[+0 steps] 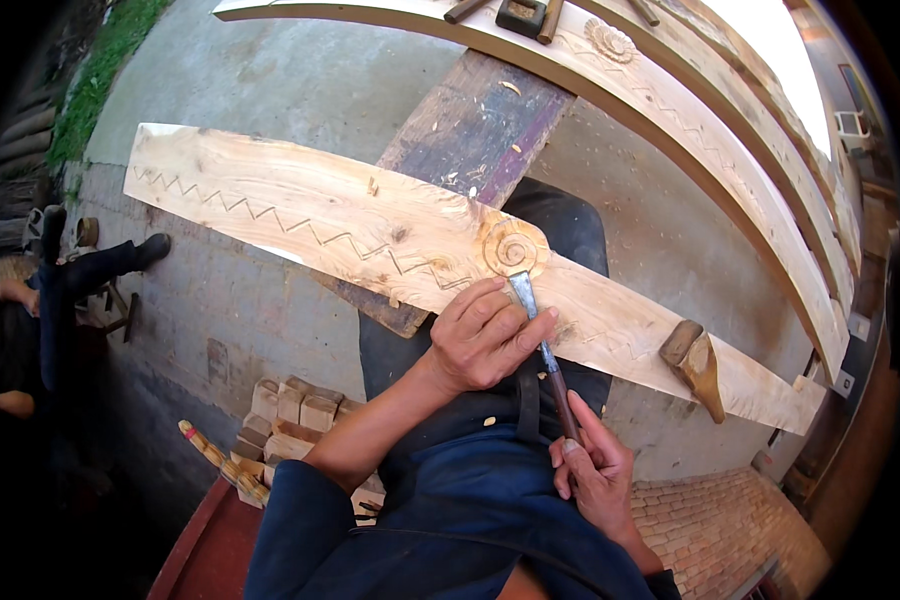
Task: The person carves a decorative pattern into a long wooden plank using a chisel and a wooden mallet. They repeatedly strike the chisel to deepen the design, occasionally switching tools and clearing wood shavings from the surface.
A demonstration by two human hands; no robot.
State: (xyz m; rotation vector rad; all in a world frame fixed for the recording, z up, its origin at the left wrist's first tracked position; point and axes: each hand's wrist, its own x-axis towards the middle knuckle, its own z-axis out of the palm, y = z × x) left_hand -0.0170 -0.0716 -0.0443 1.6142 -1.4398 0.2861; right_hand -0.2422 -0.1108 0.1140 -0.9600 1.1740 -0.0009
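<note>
A long pale wooden board [260, 190] lies across in front of me, with a zigzag line cut along it and a round carved rosette [515, 247] near its middle. A chisel [546, 358] with a flat metal blade and brown handle slants up to the rosette, its edge at the lower rim. My left hand [485, 335] rests at the board's near edge, fingers closed around the chisel's metal part. Lower right, my right hand [598, 470] grips the handle, index finger stretched along it. A wooden mallet [692, 362] lies on the board's right part.
Under the board runs a worn bench plank [470, 125] with wood chips. Beyond, a long curved beam [670, 110] carries another carved rosette [610, 40] and several tools. Wooden blocks [300, 410] are piled at lower left, near a ribbed curved stick [220, 460]. Another person [30, 290] sits far left.
</note>
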